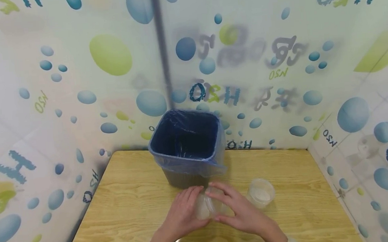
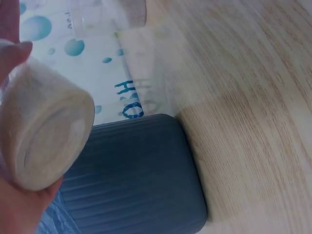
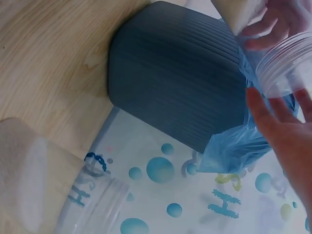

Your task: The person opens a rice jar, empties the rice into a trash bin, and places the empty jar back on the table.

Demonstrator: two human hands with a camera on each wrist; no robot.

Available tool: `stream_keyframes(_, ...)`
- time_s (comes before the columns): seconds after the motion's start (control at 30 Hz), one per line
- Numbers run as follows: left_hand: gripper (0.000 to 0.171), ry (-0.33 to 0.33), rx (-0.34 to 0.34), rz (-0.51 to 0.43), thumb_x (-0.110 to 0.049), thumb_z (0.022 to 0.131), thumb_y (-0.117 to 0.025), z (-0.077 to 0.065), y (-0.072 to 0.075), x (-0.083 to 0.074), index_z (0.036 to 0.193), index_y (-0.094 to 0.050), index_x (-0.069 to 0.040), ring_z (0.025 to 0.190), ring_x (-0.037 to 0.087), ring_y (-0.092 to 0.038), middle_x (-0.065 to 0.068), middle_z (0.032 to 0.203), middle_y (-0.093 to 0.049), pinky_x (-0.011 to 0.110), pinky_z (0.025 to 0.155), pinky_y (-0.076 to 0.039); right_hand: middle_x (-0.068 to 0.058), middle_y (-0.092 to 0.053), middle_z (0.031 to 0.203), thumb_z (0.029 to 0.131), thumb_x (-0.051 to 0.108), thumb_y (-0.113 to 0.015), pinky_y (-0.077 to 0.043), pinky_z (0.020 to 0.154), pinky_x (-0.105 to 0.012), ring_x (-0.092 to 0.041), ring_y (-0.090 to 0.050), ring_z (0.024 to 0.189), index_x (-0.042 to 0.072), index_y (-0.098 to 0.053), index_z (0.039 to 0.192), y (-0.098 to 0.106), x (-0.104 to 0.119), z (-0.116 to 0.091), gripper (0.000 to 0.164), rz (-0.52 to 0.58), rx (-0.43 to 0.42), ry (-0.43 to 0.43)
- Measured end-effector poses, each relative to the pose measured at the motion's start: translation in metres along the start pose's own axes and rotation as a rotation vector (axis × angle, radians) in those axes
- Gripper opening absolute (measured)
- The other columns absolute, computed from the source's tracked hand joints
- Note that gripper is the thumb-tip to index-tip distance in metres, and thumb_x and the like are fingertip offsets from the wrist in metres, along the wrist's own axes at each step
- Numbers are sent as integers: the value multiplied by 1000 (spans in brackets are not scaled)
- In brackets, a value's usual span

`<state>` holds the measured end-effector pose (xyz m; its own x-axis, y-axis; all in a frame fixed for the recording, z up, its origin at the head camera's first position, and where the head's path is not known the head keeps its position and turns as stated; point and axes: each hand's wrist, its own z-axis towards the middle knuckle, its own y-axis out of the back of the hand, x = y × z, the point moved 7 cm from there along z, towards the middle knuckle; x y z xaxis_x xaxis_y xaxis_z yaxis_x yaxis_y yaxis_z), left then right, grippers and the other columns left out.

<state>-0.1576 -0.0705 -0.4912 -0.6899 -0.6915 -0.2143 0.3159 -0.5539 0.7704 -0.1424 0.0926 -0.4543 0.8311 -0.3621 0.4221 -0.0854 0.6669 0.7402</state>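
A clear plastic jar [image 1: 202,209] with pale contents at its base is held tilted in front of the bin. My left hand [image 1: 182,214] grips it around the body, its round base [image 2: 53,141] facing the left wrist camera. My right hand [image 1: 240,211] curls around its clear, mouth-side end, fingers spread, and fingertips lie right at the ridged screw rim [image 3: 287,58] in the right wrist view. Whether a separate clear piece sits within my right hand I cannot tell. Close to the right hand, a second clear jar [image 1: 262,192] with pale contents stands upright on the table.
A dark bin [image 1: 184,177] lined with a blue bag [image 1: 214,163] stands just beyond the hands, by the back wall. The wood-grain table [image 1: 126,213] stretches to both sides. Patterned walls [image 1: 262,74] enclose it at the back and sides.
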Motion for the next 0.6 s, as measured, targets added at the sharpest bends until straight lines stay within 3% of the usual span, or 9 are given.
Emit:
stream_keyframes(0.1, 96, 29, 44, -56, -45, 51, -98, 0, 0, 1, 128, -58, -6, 101, 21, -66, 4, 116, -67, 40, 88, -56, -15, -44, 157, 99, 35, -71, -45, 112, -46, -35, -43, 144, 14, -49, 152, 2, 3, -2, 62, 2, 0, 50)
stream_keyframes(0.17, 96, 43, 49, -69, -46, 51, -98, 0, 0, 1, 128, -57, -6, 102, 20, -66, 4, 116, -66, 40, 87, -56, -15, -42, 159, 99, 42, -69, -46, 110, -47, -35, -43, 144, 14, -47, 154, 2, 2, -2, 65, -1, -5, 17)
stream_keyframes(0.23, 96, 38, 23, -55, -46, 51, -98, 1, 2, 0, 128, -58, -5, 102, 22, -66, 6, 116, -66, 40, 87, -57, -14, -41, 159, 98, 49, -68, -50, 105, -48, -35, -46, 141, 14, -44, 156, 3, -3, -2, 72, 12, -19, -80)
stream_keyframes(0.3, 96, 28, -22, -14, -46, 50, -97, 1, 4, -2, 127, -59, -3, 102, 24, -66, 8, 116, -66, 41, 87, -57, -12, -41, 158, 97, 49, -69, -56, 97, -43, -32, -51, 136, 14, -41, 158, 2, -10, -3, 76, 42, -37, -234)
stream_keyframes(0.43, 99, 11, -86, 112, -49, 48, -97, -1, 3, -5, 126, -61, -2, 101, 28, -67, 11, 116, -67, 43, 85, -58, -9, -50, 149, 99, 42, -68, -59, 81, -33, -25, -64, 116, 14, -42, 157, -2, -22, -6, 69, 60, -50, -529)
stream_keyframes(0.53, 101, 8, -91, 174, -52, 47, -97, -3, 1, -7, 127, -62, -2, 102, 30, -67, 12, 118, -66, 43, 83, -58, -8, -58, 142, 100, 48, -64, -57, 77, -31, -20, -68, 103, 12, -48, 154, -7, -26, -6, 67, 5, -13, -642)
stream_keyframes(0.6, 101, 7, -88, 190, -52, 47, -97, -4, 1, -7, 127, -62, -2, 102, 30, -67, 11, 118, -66, 43, 83, -57, -7, -61, 138, 98, 52, -65, -57, 73, -29, -19, -69, 99, 10, -50, 151, -8, -26, -5, 69, -8, 6, -665)
